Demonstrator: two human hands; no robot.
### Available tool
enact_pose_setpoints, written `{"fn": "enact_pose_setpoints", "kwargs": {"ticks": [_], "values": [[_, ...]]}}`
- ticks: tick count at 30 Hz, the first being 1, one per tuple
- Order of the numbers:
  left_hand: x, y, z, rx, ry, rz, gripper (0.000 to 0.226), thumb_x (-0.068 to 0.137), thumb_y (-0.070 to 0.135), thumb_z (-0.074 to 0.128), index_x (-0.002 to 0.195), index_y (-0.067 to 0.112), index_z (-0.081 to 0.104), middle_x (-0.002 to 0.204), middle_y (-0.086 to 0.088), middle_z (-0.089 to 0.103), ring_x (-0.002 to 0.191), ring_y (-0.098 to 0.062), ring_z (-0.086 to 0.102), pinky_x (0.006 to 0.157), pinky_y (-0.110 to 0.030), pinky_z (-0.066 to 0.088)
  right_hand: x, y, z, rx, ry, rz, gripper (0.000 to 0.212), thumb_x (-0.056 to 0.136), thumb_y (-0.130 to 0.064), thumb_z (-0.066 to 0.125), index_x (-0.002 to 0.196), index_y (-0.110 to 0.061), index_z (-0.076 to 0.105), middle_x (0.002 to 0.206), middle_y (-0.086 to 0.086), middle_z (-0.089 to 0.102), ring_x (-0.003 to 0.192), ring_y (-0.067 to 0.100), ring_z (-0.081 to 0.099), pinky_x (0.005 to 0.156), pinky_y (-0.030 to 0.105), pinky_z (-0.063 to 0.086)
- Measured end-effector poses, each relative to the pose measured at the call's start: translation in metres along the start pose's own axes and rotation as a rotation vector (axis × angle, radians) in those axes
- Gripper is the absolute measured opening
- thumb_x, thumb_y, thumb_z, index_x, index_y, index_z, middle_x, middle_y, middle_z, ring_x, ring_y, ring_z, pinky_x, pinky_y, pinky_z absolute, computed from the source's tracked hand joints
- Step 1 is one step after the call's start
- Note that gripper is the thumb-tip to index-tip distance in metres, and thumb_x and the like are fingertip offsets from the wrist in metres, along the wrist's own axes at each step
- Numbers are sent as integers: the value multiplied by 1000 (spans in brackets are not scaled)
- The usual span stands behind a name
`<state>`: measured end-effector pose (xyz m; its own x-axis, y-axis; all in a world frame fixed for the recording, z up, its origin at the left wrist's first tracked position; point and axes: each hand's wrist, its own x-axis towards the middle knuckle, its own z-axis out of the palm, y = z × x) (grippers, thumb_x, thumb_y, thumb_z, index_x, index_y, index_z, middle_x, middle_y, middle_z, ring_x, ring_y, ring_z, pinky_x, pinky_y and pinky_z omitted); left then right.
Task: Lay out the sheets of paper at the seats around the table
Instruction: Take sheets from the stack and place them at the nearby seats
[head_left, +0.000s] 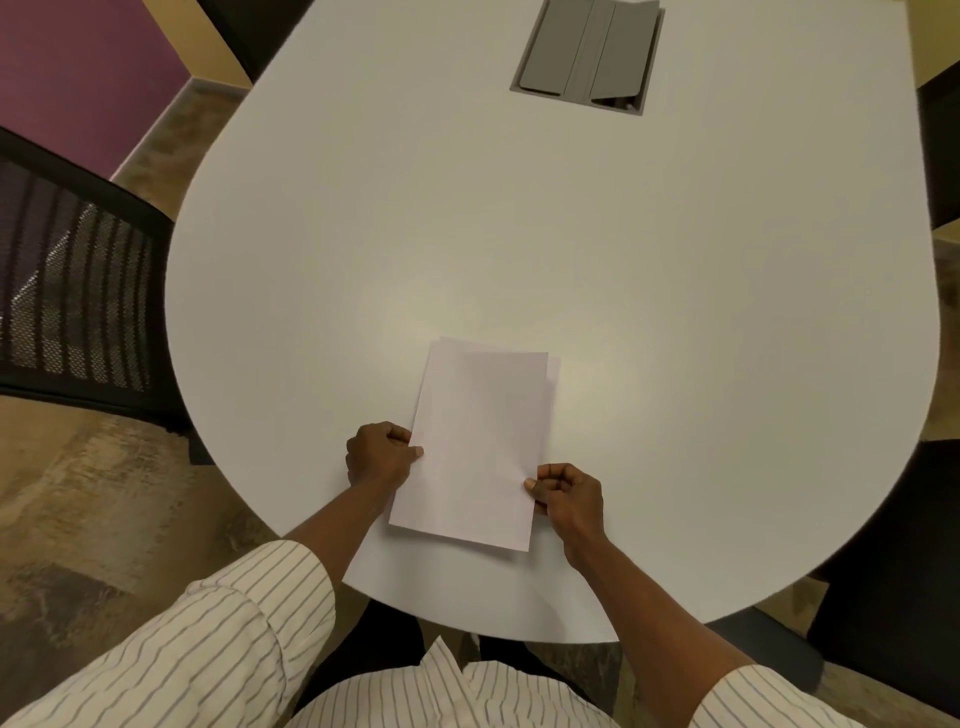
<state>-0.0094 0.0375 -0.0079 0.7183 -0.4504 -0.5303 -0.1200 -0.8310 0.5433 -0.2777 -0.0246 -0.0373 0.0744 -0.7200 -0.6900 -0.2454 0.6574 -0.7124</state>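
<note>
Several thin white sheets of paper (480, 447) lie in a loose, slightly fanned stack on the near end of the pale grey rounded table (467, 234), the top sheet skewed so that corners of lower sheets peek out at the far edge. The left hand (382, 454) pinches the stack's left edge between thumb and curled fingers; the right hand (566, 493) pinches the right edge low down in the same way.

The likeliest slip, as I judge it, is lifting two sheets instead of one: the sheets cling together, and the pinches look to span more than the top layer. A quick pull could also drag the fanned stack toward the near rim, where its lower corner already sits close to the table's edge, and loose sheets could slide off onto the brown patterned floor (104, 519).

Room is generous. The tabletop is bare to the left, right and far side of the stack, up to the grey recessed cable hatch (587, 52) at the far centre. A black mesh-backed chair (72, 291) stands close against the left rim, and dark chair shapes crowd the right rim, so walking around the table calls for care.
</note>
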Motion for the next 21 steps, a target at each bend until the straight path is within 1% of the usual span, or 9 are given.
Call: {"fn": "enact_pose_setpoints", "kwargs": {"ticks": [3,6,11,13,16,18,19,21], "values": [[-4,2,1,20,29,11,14,83,19,90,94,16,82,96,-6,81,94,-29,75,90,-43,63,-3,-1,1,-3,-28,-14,17,86,0,87,98,-5,75,80,9,75,77,20,75,68,28,63],[-11,2,3,35,56,44,9,87,23,87,91,17,81,93,-4,80,93,-29,74,90,-44,63,-5,-1,-1,-10,-43,-25,18,86,-2,87,99,-5,75,82,10,76,78,20,76,70,30,64],[-16,0,3,25,104,40,10,93,22,82,98,13,79,99,-7,79,96,-31,73,89,-42,62,-7,-3,-4,-33,-57,-26,18,86,-3,88,99,-5,76,81,12,77,79,22,76,72,33,66],[-16,-1,1,-8,112,41,10,94,21,80,99,12,78,100,-8,79,96,-31,73,88,-40,61,-9,-7,-3,-46,-62,-12,15,85,-3,87,96,-3,77,81,14,78,73,20,74,71,31,66],[-12,-5,-6,-46,114,69,4,97,13,74,99,12,78,101,-6,79,94,-28,72,82,-34,57,-14,-14,3,-76,-82,-5,11,85,-5,86,91,0,78,78,10,78,65,17,73,66,28,63],[-9,-8,-14,-36,112,87,10,98,8,69,101,11,78,101,-5,78,92,-25,69,79,-31,52,-16,-18,11,-100,-89,-11,10,86,-5,85,91,-1,78,79,11,79,66,18,74,65,27,63],[-7,-9,-18,-40,110,89,10,98,7,69,102,11,78,101,-5,78,92,-24,68,79,-31,52,-17,-20,17,-112,-94,-12,9,87,-5,85,91,-1,77,80,14,79,67,19,75,65,28,64],[2,-13,-29,-63,108,88,8,98,10,71,99,12,78,100,-5,78,93,-26,70,82,-35,58,-18,-23,31,-132,-110,-5,9,88,-4,83,90,0,77,83,18,80,68,21,76,67,30,65]]}}
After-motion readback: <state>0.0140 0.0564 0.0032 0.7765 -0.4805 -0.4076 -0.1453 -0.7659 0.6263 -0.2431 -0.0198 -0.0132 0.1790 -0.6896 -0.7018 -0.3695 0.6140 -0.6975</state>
